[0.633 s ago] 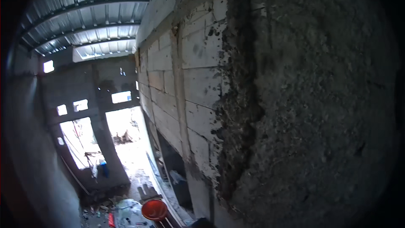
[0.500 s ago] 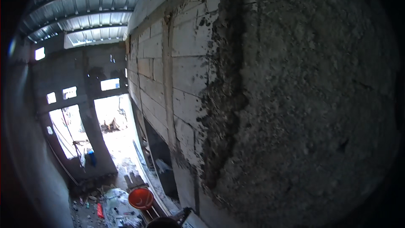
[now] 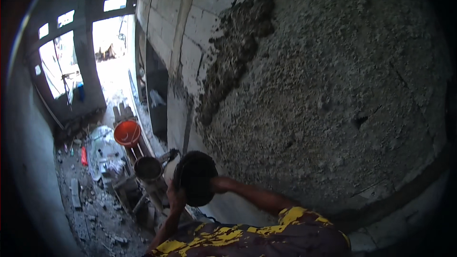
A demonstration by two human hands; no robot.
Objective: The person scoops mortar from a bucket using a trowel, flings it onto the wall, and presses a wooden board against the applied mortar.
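My left hand (image 3: pixel 176 193) and my right hand (image 3: pixel 219 184) grip opposite sides of a black bucket (image 3: pixel 194 171) below me, whose inside is too dark to make out. Beside it, to the left, sits another dark bucket (image 3: pixel 148 168) on a rough wooden platform (image 3: pixel 124 194). An orange bucket (image 3: pixel 126 133) stands farther back on the boards. Right of the hands rises a wall with rough grey render (image 3: pixel 333 95) and a darker band of mortar (image 3: pixel 233 52) along its left edge, beside bare pale blocks (image 3: pixel 162 9).
The floor on the left holds rubble (image 3: pixel 93 219), a pale crumpled sheet (image 3: pixel 102 154) and a red item (image 3: pixel 84 156). A bright doorway (image 3: pixel 112 43) and window opening (image 3: pixel 57 66) are in the far wall. A dark opening (image 3: pixel 157 104) cuts the block wall.
The view has swung downward, so the roof has left the frame. The black bucket, both my forearms and my patterned shirt now show at the lower edge.
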